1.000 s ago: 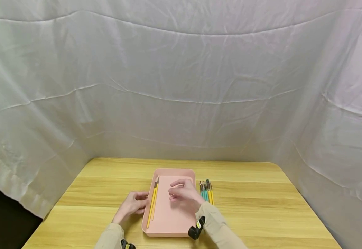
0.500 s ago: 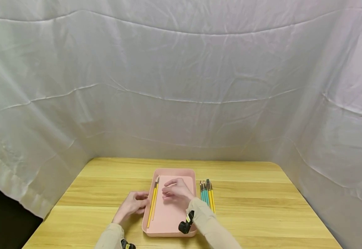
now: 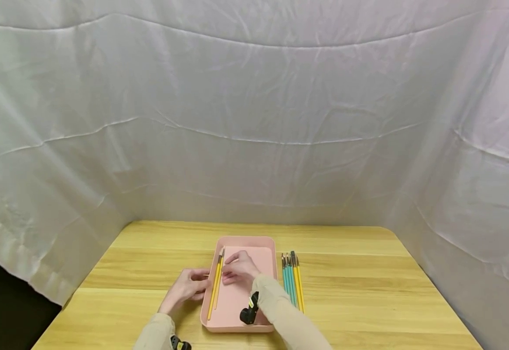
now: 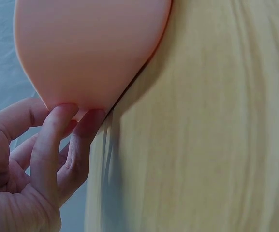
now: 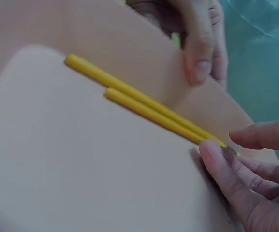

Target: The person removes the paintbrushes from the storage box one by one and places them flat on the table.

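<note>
Two yellow-handled paintbrushes lie side by side along the left wall of a shallow pink tray. My left hand grips the tray's left wall, its thumb tip over the rim in the right wrist view and other fingertips against the outside in the left wrist view. Inside the tray, my right hand is at the dark upper ends of these brushes. In the right wrist view its thumb overlaps a handle near the ferrules, with the index finger held apart. Contact there is hard to tell.
Right of the tray, several teal paintbrushes and yellow paintbrushes lie in a row on the wooden table. Pale grey curtain closes off the back and both sides. Small black cameras sit on both wrists.
My right hand has moved left across the tray to the two yellow brushes. More of the brush row at the right now shows. My left hand has stayed put.
</note>
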Action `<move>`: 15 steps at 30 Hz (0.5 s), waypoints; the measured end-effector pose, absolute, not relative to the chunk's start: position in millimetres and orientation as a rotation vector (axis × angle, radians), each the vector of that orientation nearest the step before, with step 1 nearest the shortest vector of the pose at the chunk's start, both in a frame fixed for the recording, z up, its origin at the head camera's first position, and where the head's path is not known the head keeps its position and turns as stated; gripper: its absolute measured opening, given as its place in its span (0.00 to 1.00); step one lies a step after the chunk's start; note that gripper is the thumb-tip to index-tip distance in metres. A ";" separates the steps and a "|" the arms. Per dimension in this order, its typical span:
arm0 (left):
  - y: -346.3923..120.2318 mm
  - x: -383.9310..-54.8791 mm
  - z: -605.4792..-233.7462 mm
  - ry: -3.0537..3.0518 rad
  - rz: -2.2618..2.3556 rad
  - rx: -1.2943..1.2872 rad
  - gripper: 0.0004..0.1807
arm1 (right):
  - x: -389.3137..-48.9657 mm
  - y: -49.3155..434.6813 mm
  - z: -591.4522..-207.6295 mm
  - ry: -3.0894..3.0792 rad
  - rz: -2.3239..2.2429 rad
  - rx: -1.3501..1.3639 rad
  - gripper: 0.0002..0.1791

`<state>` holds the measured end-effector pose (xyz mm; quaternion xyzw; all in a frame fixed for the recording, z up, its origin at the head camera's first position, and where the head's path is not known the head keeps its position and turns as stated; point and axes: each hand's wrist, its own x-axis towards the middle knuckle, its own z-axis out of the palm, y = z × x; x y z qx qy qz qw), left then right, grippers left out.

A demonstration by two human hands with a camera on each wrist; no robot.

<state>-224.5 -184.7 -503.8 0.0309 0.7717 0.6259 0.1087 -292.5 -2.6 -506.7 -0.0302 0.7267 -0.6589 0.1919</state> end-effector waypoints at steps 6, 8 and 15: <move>-184.1 -225.5 -503.8 2.265 1.843 0.113 0.25 | -293.3 -8.5 -509.4 2.141 -1.773 -0.078 0.07; -184.0 -225.7 -503.8 2.261 1.846 0.118 0.26 | -292.7 -9.8 -508.5 2.185 -1.731 -0.079 0.06; -184.6 -227.0 -505.4 2.264 1.830 0.134 0.25 | -288.5 -11.9 -503.8 2.273 -1.634 -0.072 0.05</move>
